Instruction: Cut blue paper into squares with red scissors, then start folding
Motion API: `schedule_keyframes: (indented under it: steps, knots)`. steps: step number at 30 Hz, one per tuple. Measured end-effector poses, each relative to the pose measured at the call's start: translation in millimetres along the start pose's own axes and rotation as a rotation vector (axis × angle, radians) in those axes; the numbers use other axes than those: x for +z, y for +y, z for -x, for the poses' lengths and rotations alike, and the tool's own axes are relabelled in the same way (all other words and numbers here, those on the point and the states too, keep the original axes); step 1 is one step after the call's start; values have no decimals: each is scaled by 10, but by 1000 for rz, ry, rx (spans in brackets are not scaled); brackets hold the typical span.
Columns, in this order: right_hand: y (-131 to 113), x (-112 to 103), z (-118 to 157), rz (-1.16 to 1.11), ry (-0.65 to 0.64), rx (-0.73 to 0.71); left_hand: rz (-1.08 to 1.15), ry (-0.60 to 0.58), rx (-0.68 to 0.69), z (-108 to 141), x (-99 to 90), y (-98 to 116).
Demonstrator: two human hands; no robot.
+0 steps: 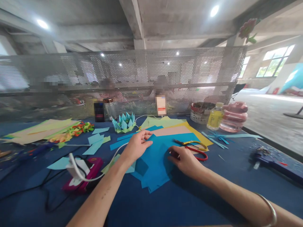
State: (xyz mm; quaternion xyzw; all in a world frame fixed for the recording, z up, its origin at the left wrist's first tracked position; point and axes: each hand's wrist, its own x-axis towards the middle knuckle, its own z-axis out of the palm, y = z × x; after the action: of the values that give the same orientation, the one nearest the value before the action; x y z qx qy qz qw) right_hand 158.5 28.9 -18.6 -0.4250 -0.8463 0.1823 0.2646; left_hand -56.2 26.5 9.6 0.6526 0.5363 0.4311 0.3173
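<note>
Several blue paper sheets (pixel 158 160) lie overlapping at the middle of the table. My left hand (pixel 139 142) is over their upper left part, fingers apart, with a blue corner near its thumb. On the right side of the sheets is my right hand (pixel 178 157), its fingers curled down; what they hold, if anything, is hidden. Scissors with red and yellow handles (pixel 202 156) lie just beyond my right hand, on pink paper (pixel 170 130) and yellow paper (pixel 203 137). A folded light-blue paper crown shape (pixel 124 123) stands behind my left hand.
A magenta power strip (pixel 94 165) with a white plug and cables sits left. Light-blue scraps (pixel 94 143) lie near it. At the back right are a basket (pixel 201 113), a yellow bottle (pixel 215 118) and a pink jar (pixel 233 118). A glue gun (pixel 272 162) lies far right.
</note>
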Motion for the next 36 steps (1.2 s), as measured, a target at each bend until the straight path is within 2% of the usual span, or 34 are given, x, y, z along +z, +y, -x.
schedule_keyframes:
  steps: [6, 12, 17, 21, 23, 26, 32, 36]
  knots:
    - [51, -42, -9, -6, 54, 58, -1, 125, -15, -7, -62, 42]
    - [190, -192, -54, 1, 210, 93, -19, 135, -46, 3, -109, 110]
    - [307, -318, -87, -142, 329, 93, -93, -86, -51, -4, -72, -44]
    - [334, -307, -96, -221, 334, 90, -239, -294, -35, 21, 4, -164]
    - [315, -271, -89, -266, 297, 81, -287, -338, 11, 35, 21, -170]
    - [262, -208, -66, -325, 207, 66, -292, -293, 73, 29, 13, -156]
    - [133, -120, 9, -279, 31, 34, -310, 9, 42, -60, -48, -230]
    - [81, -71, 45, -255, -34, 14, -379, 43, 45, -101, -55, -300]
